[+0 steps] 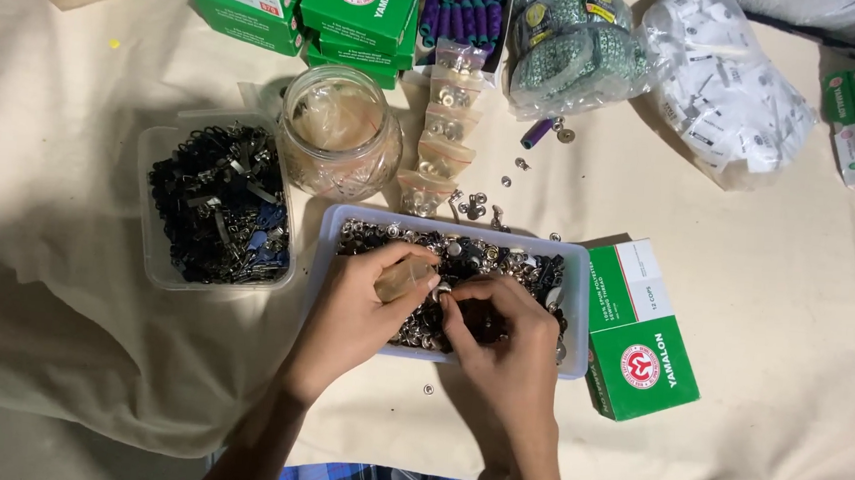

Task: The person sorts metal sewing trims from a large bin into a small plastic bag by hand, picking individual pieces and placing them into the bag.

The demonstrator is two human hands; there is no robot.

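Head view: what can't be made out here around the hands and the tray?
- Right hand: its fingertips curl into the snap fasteners, so any piece pinched is hidden.
- Left hand: the small clear bag it holds; contents too small to tell.
- Tray: near rim covered by both hands.
- White packets bag: top cut off by the frame edge.

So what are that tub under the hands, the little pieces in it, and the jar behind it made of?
The tub looks like frosted, translucent plastic: its contents show dimly through the wall. The little pieces look like shiny metal, silvery and dark, glinting. The jar seems clear cut glass, going by its patterned facets, though moulded plastic is possible.
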